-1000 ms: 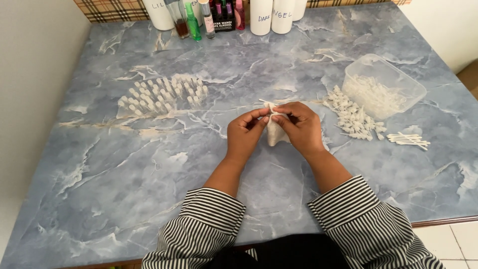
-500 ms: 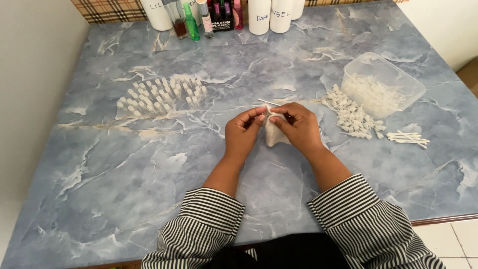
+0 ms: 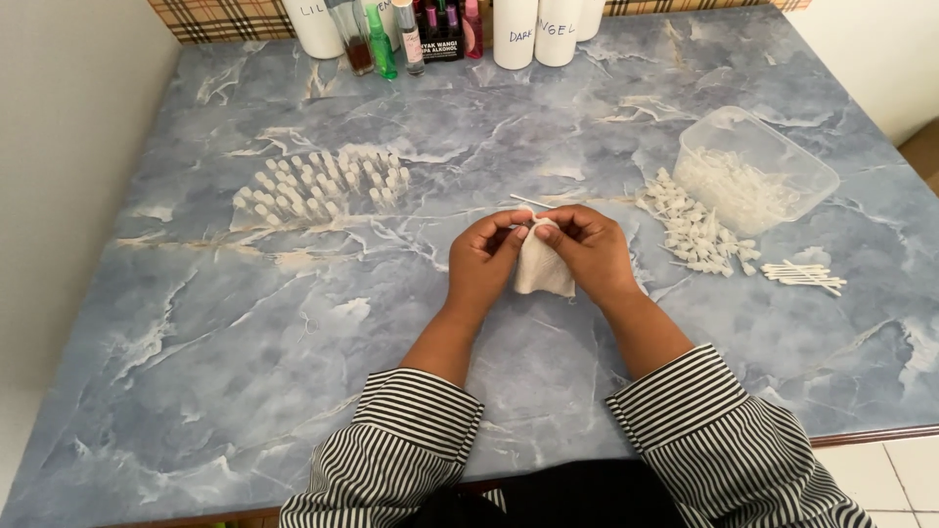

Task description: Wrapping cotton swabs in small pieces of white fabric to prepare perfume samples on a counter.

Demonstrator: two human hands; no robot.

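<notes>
Both forearms angle in from striped sleeves so the left hand and right hand meet, fingertips curled toward each other, probably pinching, though their grip is hidden.

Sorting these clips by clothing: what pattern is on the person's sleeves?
Black and white stripes on both sleeves, seen clearly in the head view.

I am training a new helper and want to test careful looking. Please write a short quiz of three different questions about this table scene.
1. True or false: both hands grip one small white piece together.
2. Which lies nearest the clear plastic box? A) rows of upright white caps B) loose heap of white pieces C) bottles
3. Where do the bottles stand?

Key
1. True: left hand and right hand meet on the white piece.
2. B: the heap lies beside the box; the caps stand far left.
3. Along the far edge of the table; bottles.
</notes>
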